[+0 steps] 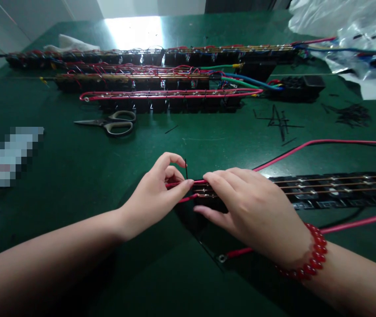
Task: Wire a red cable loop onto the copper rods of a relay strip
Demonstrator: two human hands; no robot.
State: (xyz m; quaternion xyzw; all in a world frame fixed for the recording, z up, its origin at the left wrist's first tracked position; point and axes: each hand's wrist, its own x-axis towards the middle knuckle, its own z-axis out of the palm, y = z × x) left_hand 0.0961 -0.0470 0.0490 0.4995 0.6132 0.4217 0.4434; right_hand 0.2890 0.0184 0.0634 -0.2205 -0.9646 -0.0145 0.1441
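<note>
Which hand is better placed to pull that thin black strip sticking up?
Probably the left hand: it is right beside the upright black strip. The right hand lies over one end of the black pack, close to the red cable, so it seems better suited to steadying.

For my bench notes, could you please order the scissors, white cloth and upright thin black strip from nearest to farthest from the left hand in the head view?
1. Thin black strip: right by the left hand.
2. Scissors: beyond the hand, to its left.
3. White cloth: farthest back, to the left.
</note>
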